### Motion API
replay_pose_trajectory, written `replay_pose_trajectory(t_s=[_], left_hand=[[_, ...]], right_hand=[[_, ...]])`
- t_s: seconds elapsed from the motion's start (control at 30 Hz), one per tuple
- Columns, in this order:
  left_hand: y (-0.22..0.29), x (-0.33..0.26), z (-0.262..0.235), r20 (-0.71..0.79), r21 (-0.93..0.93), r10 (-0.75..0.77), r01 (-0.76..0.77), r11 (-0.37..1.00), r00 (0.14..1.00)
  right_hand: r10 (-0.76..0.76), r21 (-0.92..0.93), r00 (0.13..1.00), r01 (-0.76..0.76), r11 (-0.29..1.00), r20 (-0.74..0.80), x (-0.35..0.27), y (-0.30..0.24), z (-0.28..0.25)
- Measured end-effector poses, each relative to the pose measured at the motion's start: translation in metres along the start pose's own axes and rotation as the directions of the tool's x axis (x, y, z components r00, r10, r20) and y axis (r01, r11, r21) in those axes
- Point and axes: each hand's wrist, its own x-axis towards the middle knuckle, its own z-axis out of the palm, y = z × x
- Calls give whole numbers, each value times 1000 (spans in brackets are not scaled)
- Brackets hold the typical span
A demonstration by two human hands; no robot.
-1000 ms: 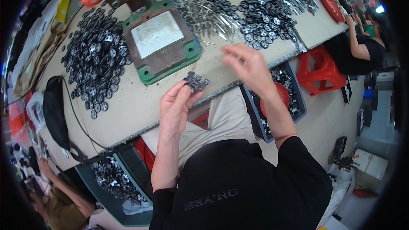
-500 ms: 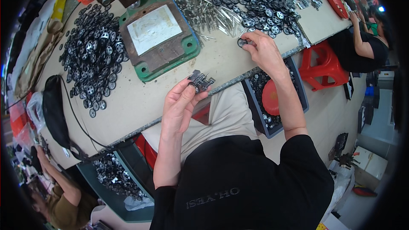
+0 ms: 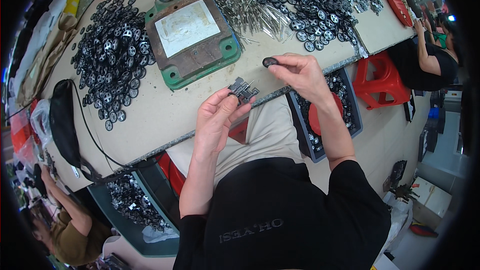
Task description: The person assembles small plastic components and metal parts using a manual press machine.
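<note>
My left hand (image 3: 218,117) pinches a small dark grey plastic chassis (image 3: 242,90) above the table's front edge. A thin metal axle sticks up from that part. Between the thumb and fingers of my right hand (image 3: 298,76) is a small black toy wheel (image 3: 270,62), held a little above the tabletop, to the right of the chassis and apart from it. Beyond my right hand lies a pile of black wheels with silver hubs (image 3: 320,17). A heap of metal axles (image 3: 255,12) spreads to the left of that pile.
A green press base (image 3: 200,72) with a white plate stands on the table (image 3: 165,120). Left of it is another wheel pile (image 3: 111,52). Below the table edge are a grey crate (image 3: 356,120) and a green bin (image 3: 150,247). A red stool (image 3: 377,82) and co-workers flank me.
My right hand has moved from beside the wheel pile leftward and nearer to me, bringing the wheel toward the chassis. My left hand has shifted slightly right, still holding the chassis.
</note>
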Motion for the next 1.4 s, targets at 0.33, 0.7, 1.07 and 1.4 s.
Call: replay_pose_trajectory(t_s=[0.33, 0.7, 1.07, 1.4], left_hand=[[-7, -1, 7, -92, 26, 75, -73, 997, 993], [-13, -6, 10, -141, 347, 283, -220, 912, 949], [-5, -3, 5, -167, 115, 229, -212, 970, 959], [2, -7, 6, -48, -10, 54, -54, 998, 997]], right_hand=[[-352, -186, 935, 341, 921, -30, -18, -10, 38], [-615, -507, 787, 552, 662, 52, -18, -3, 38], [-280, -174, 957, 289, 941, 77, -19, -15, 39], [-362, -97, 867, 416, 904, 341, -1, -26, 18]])
